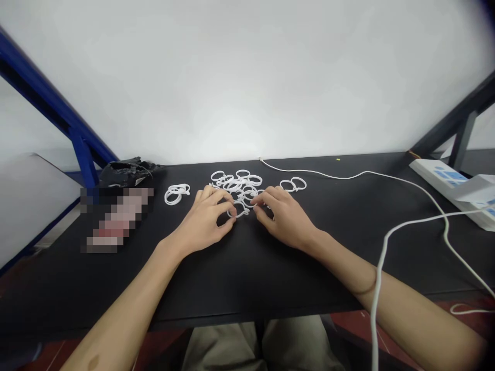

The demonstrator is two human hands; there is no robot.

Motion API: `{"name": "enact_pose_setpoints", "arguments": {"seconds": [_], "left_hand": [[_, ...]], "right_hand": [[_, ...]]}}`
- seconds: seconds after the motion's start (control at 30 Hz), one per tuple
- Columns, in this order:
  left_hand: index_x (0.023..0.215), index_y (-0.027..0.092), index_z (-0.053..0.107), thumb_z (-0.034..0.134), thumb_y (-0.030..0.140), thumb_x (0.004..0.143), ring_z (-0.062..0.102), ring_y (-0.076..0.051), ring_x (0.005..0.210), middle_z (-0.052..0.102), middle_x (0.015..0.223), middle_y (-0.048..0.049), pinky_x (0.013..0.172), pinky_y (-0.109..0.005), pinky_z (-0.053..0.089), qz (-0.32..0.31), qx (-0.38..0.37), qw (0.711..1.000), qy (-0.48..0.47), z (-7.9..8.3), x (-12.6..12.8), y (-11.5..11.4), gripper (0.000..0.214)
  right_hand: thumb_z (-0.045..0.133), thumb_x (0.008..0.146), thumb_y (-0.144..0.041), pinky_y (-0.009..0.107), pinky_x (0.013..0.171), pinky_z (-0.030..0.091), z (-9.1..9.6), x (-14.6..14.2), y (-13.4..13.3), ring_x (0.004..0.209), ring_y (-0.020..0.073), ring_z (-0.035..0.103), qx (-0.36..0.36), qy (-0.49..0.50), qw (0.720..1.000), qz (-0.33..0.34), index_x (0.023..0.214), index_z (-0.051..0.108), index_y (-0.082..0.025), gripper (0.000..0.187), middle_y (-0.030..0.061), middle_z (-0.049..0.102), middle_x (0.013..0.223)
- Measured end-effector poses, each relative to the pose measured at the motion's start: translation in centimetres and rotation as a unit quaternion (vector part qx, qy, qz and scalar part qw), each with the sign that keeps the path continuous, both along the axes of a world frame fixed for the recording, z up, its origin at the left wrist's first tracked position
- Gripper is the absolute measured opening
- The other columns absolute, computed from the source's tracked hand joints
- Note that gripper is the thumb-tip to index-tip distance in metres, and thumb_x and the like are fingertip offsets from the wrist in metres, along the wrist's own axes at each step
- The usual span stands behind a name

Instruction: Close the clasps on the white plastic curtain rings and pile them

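My left hand pinches a white plastic ring between thumb and forefinger, just above the black tabletop. Facing it, my right hand has its thumb and forefinger drawn together at the edge of another white ring; its fingers partly hide the contact. Behind both hands lies a loose heap of similar rings, several of them overlapping, each with a small eyelet. A smaller cluster of rings lies left of my left hand. Two more rings lie beyond my right hand.
A crumpled black plastic bag sits at the back left, with a pixelated patch in front of it. A white cable runs along the back and crosses over my right forearm. At the right edge is a white and blue box.
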State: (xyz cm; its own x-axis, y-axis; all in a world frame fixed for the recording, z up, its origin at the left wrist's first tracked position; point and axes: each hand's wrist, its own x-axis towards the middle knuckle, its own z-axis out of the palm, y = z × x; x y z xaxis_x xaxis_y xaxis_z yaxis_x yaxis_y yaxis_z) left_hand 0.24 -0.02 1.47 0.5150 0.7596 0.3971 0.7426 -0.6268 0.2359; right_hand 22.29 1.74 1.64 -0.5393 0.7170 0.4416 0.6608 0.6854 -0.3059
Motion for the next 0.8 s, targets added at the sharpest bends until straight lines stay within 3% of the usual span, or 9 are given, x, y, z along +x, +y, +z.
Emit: {"name": "enact_pose_setpoints", "arguments": {"seconds": [0.17, 0.4, 0.53, 0.63, 0.8], "left_hand": [[0.087, 0.021, 0.057, 0.052, 0.017, 0.089, 0.049, -0.02, 0.091, 0.063, 0.094, -0.0021, 0.091, -0.043, 0.04, -0.017, -0.025, 0.997, -0.072, 0.3, 1.0, -0.4, 0.007], [0.098, 0.021, 0.06, 0.049, 0.026, 0.095, 0.058, -0.017, 0.087, 0.063, 0.091, -0.0017, 0.079, -0.032, 0.048, 0.047, -0.038, 0.985, -0.161, 0.4, 1.4, -0.7, 0.013], [0.095, 0.021, 0.061, 0.045, 0.027, 0.097, 0.059, -0.016, 0.082, 0.064, 0.082, 0.0002, 0.076, -0.03, 0.048, 0.052, -0.049, 0.984, -0.164, 0.4, 1.5, -0.6, 0.017], [0.094, 0.02, 0.062, 0.044, 0.027, 0.097, 0.058, -0.017, 0.084, 0.065, 0.081, -0.0001, 0.078, -0.031, 0.048, 0.048, -0.054, 0.985, -0.156, 0.4, 1.5, -0.6, 0.019], [0.107, 0.019, 0.063, 0.045, 0.031, 0.096, 0.054, -0.02, 0.091, 0.065, 0.091, -0.0037, 0.083, -0.035, 0.046, 0.037, -0.043, 0.992, -0.109, 0.5, 1.5, -0.9, 0.024]], "right_hand": [[0.05, 0.087, -0.013, 0.037, 0.086, 0.047, -0.1, 0.0, -0.4, 0.092, 0.0221, 0.055, -0.011, -0.001, 0.998, 0.063, 0.11, 0.06, -0.018, 0.026, 0.0075, 0.063, 0.096], [0.052, 0.092, -0.021, 0.03, 0.073, 0.05, -0.2, -0.1, -0.4, 0.082, 0.0163, 0.061, -0.054, 0.073, 0.994, 0.068, 0.112, 0.058, -0.021, 0.022, 0.0039, 0.064, 0.093], [0.054, 0.092, -0.023, 0.028, 0.07, 0.05, -0.3, -0.2, -0.7, 0.075, 0.0128, 0.061, -0.063, 0.103, 0.99, 0.066, 0.116, 0.057, -0.02, 0.024, 0.0039, 0.065, 0.097], [0.054, 0.094, -0.024, 0.026, 0.07, 0.05, -0.3, -0.2, -0.7, 0.074, 0.0118, 0.06, -0.071, 0.123, 0.987, 0.074, 0.108, 0.059, -0.02, 0.015, 0.0033, 0.066, 0.097], [0.056, 0.094, -0.025, 0.025, 0.069, 0.048, -0.2, -0.2, -0.5, 0.074, 0.0121, 0.06, -0.078, 0.147, 0.984, 0.066, 0.098, 0.06, -0.021, 0.008, 0.0013, 0.068, 0.091]]}}
